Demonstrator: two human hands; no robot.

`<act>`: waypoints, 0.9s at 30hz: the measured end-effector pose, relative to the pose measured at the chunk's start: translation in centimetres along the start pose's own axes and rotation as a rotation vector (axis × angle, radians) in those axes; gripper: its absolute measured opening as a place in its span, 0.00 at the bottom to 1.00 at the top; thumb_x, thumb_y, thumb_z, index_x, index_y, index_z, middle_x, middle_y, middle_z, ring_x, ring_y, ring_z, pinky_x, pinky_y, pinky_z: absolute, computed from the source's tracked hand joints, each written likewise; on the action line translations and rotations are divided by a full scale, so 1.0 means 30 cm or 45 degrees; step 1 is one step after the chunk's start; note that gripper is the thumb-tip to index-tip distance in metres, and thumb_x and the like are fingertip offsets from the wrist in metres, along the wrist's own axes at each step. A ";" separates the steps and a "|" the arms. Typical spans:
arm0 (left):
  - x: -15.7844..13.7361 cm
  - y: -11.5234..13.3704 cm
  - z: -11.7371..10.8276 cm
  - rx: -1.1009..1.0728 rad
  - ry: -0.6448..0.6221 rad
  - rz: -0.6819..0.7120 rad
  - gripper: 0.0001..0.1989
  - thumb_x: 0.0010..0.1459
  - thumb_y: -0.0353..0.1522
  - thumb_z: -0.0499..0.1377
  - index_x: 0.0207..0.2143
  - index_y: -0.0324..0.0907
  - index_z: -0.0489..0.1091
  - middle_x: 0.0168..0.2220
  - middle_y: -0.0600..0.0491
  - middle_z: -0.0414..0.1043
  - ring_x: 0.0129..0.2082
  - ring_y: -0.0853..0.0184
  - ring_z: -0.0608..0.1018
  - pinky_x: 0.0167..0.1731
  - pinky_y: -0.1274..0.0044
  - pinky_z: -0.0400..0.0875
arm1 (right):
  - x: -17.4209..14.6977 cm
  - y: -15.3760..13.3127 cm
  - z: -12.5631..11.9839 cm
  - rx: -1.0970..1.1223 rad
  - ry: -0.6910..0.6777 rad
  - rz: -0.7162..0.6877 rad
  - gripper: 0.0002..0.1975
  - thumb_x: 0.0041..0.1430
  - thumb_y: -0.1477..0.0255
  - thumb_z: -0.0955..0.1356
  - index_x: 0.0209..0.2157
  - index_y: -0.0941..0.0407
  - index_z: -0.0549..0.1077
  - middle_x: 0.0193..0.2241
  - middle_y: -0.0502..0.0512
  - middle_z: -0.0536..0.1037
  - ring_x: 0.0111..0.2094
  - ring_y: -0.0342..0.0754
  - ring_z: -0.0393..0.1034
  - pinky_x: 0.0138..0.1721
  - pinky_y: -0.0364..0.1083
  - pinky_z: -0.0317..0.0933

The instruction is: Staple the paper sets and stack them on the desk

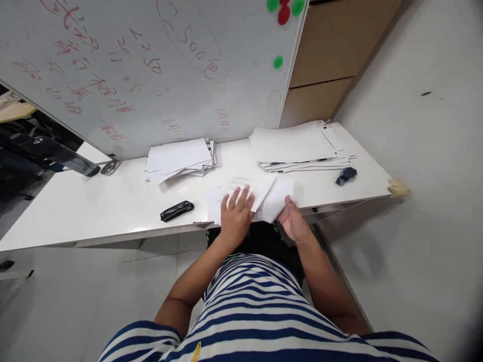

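Observation:
My left hand (237, 216) lies with its fingers spread on a printed paper sheet (247, 188) near the desk's front edge. More white paper shows under and to the left of that hand. In my right hand (294, 221) a few white papers (277, 198) are pinched by the edge, thumb on top; they are slightly blurred and tilt up beside the printed sheet. To the left of my hands rests a black stapler (177, 210).
Behind my hands are a left paper stack (179, 157) and a larger right paper stack (294, 143). A dark small device (346, 175) lies at right. A whiteboard (241, 65) stands along the back; a clear bottle (71, 160) leans at left. The wall (426, 151) bounds the right.

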State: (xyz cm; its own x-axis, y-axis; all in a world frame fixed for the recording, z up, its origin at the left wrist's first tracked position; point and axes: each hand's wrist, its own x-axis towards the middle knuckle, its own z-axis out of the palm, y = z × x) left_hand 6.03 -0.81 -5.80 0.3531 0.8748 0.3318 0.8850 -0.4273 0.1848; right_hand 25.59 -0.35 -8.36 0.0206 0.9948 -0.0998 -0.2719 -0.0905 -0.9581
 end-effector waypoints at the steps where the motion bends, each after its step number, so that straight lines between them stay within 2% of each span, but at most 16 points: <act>1: -0.026 0.028 0.027 -0.014 0.004 0.054 0.21 0.70 0.36 0.51 0.63 0.52 0.68 0.71 0.50 0.58 0.72 0.56 0.59 0.69 0.55 0.54 | -0.018 0.001 0.007 0.041 0.024 0.058 0.33 0.61 0.44 0.66 0.58 0.53 0.73 0.53 0.61 0.81 0.57 0.59 0.74 0.57 0.58 0.70; 4: -0.070 0.062 0.078 -0.056 0.013 0.122 0.19 0.69 0.34 0.53 0.61 0.48 0.70 0.70 0.49 0.61 0.70 0.54 0.64 0.64 0.56 0.62 | -0.054 0.029 -0.001 -0.005 0.180 0.178 0.29 0.52 0.51 0.76 0.50 0.55 0.79 0.47 0.58 0.84 0.54 0.60 0.76 0.58 0.56 0.69; 7: -0.080 0.064 0.088 -0.106 -0.001 0.111 0.18 0.69 0.34 0.53 0.59 0.48 0.72 0.70 0.49 0.61 0.69 0.54 0.66 0.62 0.57 0.65 | -0.076 0.072 -0.018 0.025 0.256 0.253 0.27 0.51 0.52 0.77 0.46 0.55 0.80 0.44 0.58 0.85 0.51 0.60 0.78 0.55 0.56 0.71; 15: -0.095 0.117 0.095 -0.140 -0.084 0.351 0.19 0.71 0.38 0.51 0.57 0.44 0.73 0.68 0.48 0.65 0.68 0.55 0.67 0.64 0.59 0.63 | -0.129 0.115 0.025 0.231 0.354 0.259 0.31 0.55 0.46 0.72 0.54 0.51 0.75 0.50 0.55 0.83 0.50 0.55 0.79 0.45 0.50 0.75; 18: -0.101 0.121 0.112 -0.147 -0.128 0.408 0.20 0.71 0.39 0.51 0.59 0.43 0.73 0.68 0.47 0.65 0.68 0.54 0.67 0.64 0.58 0.63 | -0.144 0.112 0.023 0.270 0.311 0.259 0.30 0.55 0.48 0.72 0.53 0.50 0.75 0.51 0.55 0.82 0.51 0.54 0.78 0.45 0.48 0.75; 20: -0.102 0.116 0.121 -0.152 -0.166 0.426 0.20 0.71 0.40 0.52 0.59 0.43 0.72 0.69 0.46 0.64 0.68 0.53 0.67 0.62 0.58 0.65 | -0.152 0.109 0.013 0.298 0.255 0.320 0.28 0.54 0.51 0.74 0.52 0.50 0.76 0.51 0.54 0.82 0.50 0.53 0.79 0.42 0.46 0.75; 24: -0.105 0.101 0.126 -0.149 -0.190 0.502 0.19 0.71 0.39 0.52 0.58 0.44 0.74 0.69 0.47 0.64 0.66 0.54 0.69 0.60 0.61 0.67 | -0.165 0.105 -0.013 0.357 0.158 0.487 0.26 0.49 0.56 0.77 0.48 0.52 0.78 0.45 0.53 0.84 0.41 0.50 0.80 0.30 0.42 0.72; 27: -0.113 0.096 0.122 -0.120 -0.145 0.550 0.19 0.72 0.38 0.51 0.58 0.46 0.73 0.68 0.49 0.65 0.67 0.56 0.69 0.63 0.59 0.64 | -0.176 0.102 -0.028 0.373 0.071 0.574 0.26 0.52 0.55 0.76 0.50 0.52 0.77 0.42 0.52 0.84 0.35 0.47 0.79 0.29 0.42 0.72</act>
State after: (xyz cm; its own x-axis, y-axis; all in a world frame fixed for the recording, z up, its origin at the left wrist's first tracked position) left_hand 8.49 -4.18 -9.79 0.7196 0.6290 0.2942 0.6198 -0.7728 0.1366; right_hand 25.46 -5.92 -10.99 -0.1114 0.8556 -0.5055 -0.5226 -0.4831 -0.7025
